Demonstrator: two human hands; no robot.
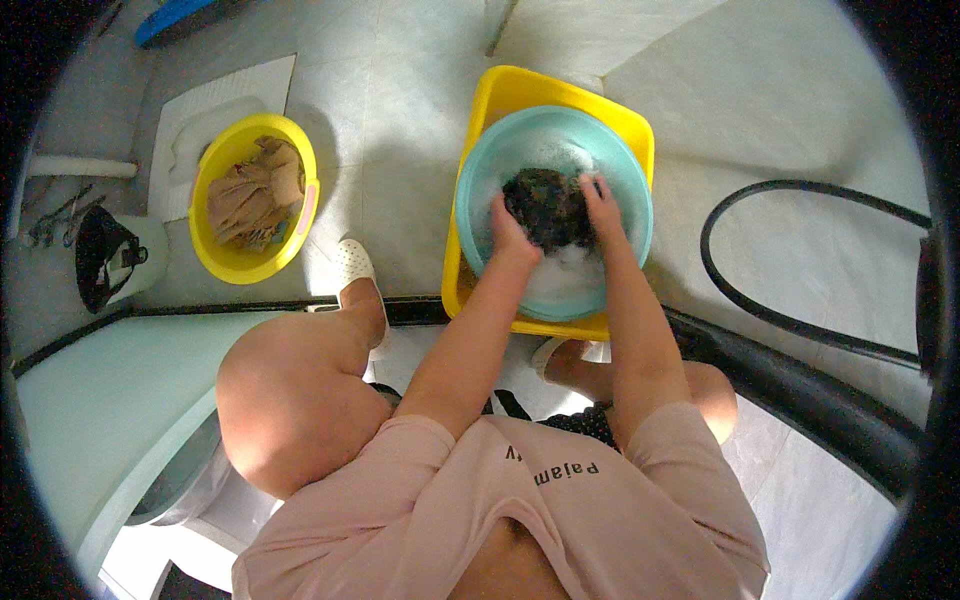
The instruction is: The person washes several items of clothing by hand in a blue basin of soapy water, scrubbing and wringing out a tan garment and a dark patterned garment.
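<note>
A dark, wet cloth (pixel 546 206), black with brownish patches, lies bunched in sudsy water inside a round turquoise basin (pixel 471 187). My left hand (pixel 514 234) grips its left side, the wrist just over the foam. On the opposite side my right hand (pixel 603 210) has hold of the cloth, fingers pointing away from me. White foam surrounds the bundle and hides the basin's bottom. The turquoise basin sits within a larger yellow rectangular tub (pixel 517 84).
To the left, a yellow bucket (pixel 201 236) holds tan clothing (pixel 251 199), in front of a white squat toilet (pixel 176 112). A black hose (pixel 720 277) loops at the right. A dark door sill (pixel 416 310) crosses the tiled floor (pixel 405 187). A glass panel (pixel 142 375) stands lower left.
</note>
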